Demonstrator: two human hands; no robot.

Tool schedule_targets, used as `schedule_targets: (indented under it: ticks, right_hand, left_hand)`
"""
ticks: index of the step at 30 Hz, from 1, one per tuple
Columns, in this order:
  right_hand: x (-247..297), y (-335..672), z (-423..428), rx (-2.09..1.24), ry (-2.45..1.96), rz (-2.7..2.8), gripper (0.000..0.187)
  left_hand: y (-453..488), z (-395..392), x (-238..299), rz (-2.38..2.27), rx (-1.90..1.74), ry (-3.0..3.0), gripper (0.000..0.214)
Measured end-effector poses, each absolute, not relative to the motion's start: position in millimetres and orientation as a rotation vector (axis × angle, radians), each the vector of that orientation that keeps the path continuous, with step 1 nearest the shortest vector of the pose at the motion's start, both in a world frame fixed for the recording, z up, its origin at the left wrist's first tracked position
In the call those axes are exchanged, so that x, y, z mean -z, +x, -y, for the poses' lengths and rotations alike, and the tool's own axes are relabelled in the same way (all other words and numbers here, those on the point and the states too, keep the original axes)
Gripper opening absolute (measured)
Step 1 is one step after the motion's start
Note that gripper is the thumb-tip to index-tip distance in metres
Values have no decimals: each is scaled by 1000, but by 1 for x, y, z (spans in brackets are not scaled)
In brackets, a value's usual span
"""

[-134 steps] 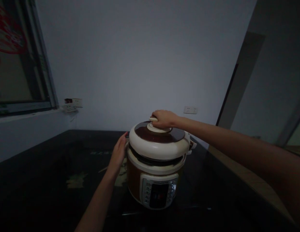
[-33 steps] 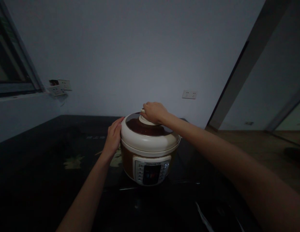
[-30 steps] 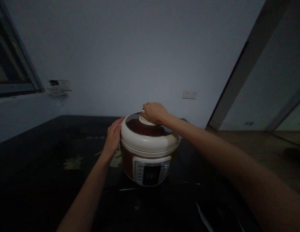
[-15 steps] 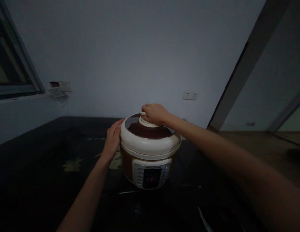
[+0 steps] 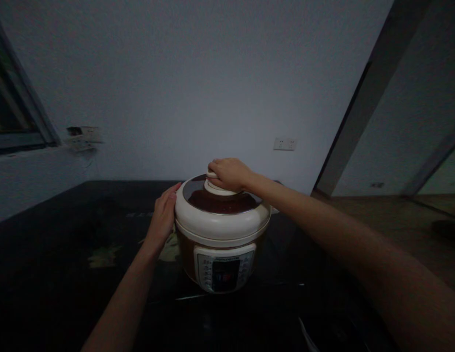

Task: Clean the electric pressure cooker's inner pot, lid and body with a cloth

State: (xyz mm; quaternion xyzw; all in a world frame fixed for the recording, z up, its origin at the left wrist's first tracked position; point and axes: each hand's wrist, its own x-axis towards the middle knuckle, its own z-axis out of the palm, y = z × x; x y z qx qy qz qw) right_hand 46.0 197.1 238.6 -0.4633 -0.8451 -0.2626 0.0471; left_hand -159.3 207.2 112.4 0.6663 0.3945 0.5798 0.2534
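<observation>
A brown and cream electric pressure cooker (image 5: 220, 264) stands on a dark glossy table (image 5: 58, 274), its control panel facing me. Its cream lid (image 5: 222, 220) with a dark brown top sits down on the pot. My right hand (image 5: 229, 173) is closed over the lid's cream knob on top. My left hand (image 5: 162, 217) lies flat against the cooker's left side, fingers stretched up along the lid's rim.
The room is dim. A plain wall rises behind the table, with a socket plate (image 5: 285, 143) at the right and more sockets (image 5: 82, 138) at the left below a window frame (image 5: 18, 132). A doorway (image 5: 359, 117) and wooden floor lie to the right.
4.5 s ago the lid sat raised and crooked with a dark gap under it; now it is seated on the pot. Both hands keep their hold. The view has drifted slightly.
</observation>
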Motion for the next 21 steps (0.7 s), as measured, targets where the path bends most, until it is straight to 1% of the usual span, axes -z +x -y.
schedule_targets:
  ticks: [8, 21]
  right_hand:
    - [-240, 47, -197, 820, -1382, 2588, 34]
    - [-238, 50, -197, 779, -1370, 2570, 37]
  left_hand:
    - [-160, -207, -111, -1094, -1585, 1786, 55]
    - [-158, -209, -112, -1026, -1606, 1640, 46]
